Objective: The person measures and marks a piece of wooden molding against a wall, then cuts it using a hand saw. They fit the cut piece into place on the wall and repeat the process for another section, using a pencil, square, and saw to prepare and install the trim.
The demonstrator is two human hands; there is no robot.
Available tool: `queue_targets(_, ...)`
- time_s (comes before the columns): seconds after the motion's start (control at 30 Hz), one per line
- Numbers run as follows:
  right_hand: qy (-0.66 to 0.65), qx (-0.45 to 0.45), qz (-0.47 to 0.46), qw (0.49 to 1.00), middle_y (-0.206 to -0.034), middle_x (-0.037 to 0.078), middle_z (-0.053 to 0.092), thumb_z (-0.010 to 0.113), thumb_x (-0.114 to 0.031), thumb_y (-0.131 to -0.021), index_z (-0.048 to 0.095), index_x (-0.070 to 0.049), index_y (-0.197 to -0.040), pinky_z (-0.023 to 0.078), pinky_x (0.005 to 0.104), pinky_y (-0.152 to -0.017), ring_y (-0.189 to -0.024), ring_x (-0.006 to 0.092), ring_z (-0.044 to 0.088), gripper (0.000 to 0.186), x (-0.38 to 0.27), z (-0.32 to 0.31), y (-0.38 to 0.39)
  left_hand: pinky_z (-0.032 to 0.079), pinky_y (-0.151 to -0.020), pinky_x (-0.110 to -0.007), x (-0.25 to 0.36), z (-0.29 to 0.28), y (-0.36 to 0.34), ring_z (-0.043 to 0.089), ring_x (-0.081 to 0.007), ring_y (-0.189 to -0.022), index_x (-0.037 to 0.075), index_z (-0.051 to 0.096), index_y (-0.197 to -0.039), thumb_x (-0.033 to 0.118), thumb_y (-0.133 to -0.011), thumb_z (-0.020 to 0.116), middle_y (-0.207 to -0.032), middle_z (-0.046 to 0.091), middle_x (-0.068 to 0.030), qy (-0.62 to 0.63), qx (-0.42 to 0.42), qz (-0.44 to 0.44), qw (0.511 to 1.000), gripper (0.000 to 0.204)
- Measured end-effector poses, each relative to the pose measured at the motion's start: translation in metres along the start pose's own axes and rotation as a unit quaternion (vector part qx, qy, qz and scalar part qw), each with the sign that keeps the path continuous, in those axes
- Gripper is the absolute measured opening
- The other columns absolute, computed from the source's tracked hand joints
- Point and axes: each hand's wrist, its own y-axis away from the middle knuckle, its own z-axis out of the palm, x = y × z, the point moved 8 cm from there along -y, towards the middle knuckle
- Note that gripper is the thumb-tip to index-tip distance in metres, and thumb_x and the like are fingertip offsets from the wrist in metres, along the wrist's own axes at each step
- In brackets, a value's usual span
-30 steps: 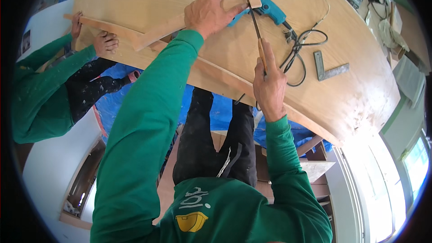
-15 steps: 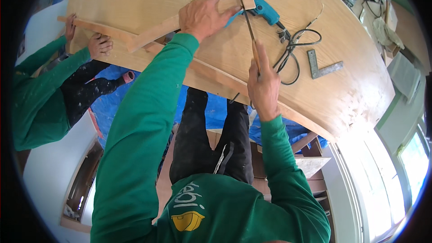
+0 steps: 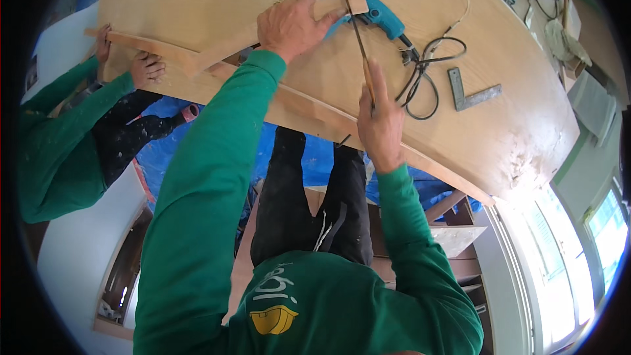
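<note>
A hand saw (image 3: pixel 359 38), its thin blade seen almost edge-on, crosses a short wooden strip (image 3: pixel 358 2) near the strip's far end. My right hand (image 3: pixel 382 128) is wrapped round the saw's wooden handle, with the forefinger laid along it. My left hand (image 3: pixel 289 28) grips the strip from above, fingers over it and thumb close to the blade. Behind the strip's end lies a teal power drill (image 3: pixel 388 22), partly covered by it. The strip slants back toward a long wooden batten (image 3: pixel 309 104) along the table's near edge.
A large wooden board (image 3: pixel 506 46) serves as the work surface. A black cord (image 3: pixel 437 95) lies coiled beside a metal try square (image 3: pixel 460 95). At left, a co-worker's hands (image 3: pixel 146 69) rest on the batten's end. Tools and scraps (image 3: pixel 552 6) crowd the far right.
My right hand and the saw have shifted very slightly left. My left hand keeps its grip on the strip, and the co-worker's hands stay in place.
</note>
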Motion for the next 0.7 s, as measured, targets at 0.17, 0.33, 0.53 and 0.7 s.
queue_targets(0.17, -0.004, 0.0, -0.004, 1.0, -0.081, 0.023, 0.068, 0.064, -0.005, -0.103, 0.05, -0.015, -0.163, 0.048, 0.0516, -0.059, -0.064, 0.0399, 0.066, 0.062, 0.006, -0.01, 0.028, 0.057, -0.069, -0.055, -0.004, -0.003, -0.007, 0.075, -0.0412, -0.086, 0.01, 0.077, -0.1, 0.079, -0.092, 0.066, -0.089, 0.078, -0.0168, -0.001, -0.016, -0.02, 1.0, 0.07)
queue_targets(0.33, -0.042, 0.034, -0.019, 0.998, -0.085, 0.023, 0.07, 0.065, -0.005, -0.103, 0.051, -0.016, -0.164, 0.049, 0.0517, -0.059, -0.065, 0.0406, 0.067, 0.063, -0.015, 0.015, -0.061, 0.057, -0.068, -0.055, 0.008, -0.002, -0.007, 0.075, -0.0405, -0.085, 0.01, 0.076, -0.097, 0.081, -0.092, 0.064, -0.088, 0.078, -0.0167, -0.014, 0.019, 0.019, 1.0, 0.072)
queue_targets(0.53, 0.017, -0.006, 0.023, 1.0, -0.086, 0.022, 0.071, 0.065, -0.004, -0.103, 0.051, -0.017, -0.164, 0.051, 0.0516, -0.061, -0.067, 0.0408, 0.069, 0.064, 0.016, -0.008, 0.041, 0.058, -0.069, -0.054, -0.003, 0.002, -0.004, 0.075, -0.0407, -0.085, 0.009, 0.076, -0.096, 0.081, -0.092, 0.064, -0.089, 0.078, -0.0167, -0.003, 0.018, 0.011, 1.0, 0.074)
queue_targets(0.7, 0.01, 0.022, -0.007, 1.0, -0.079, 0.022, 0.068, 0.064, -0.004, -0.102, 0.052, -0.017, -0.163, 0.05, 0.0515, -0.06, -0.063, 0.0405, 0.066, 0.063, -0.002, 0.002, -0.016, 0.058, -0.072, -0.053, 0.005, -0.001, -0.013, 0.076, -0.0407, -0.087, 0.009, 0.078, -0.101, 0.081, -0.092, 0.065, -0.091, 0.079, -0.0172, -0.025, -0.012, 0.007, 1.0, 0.074)
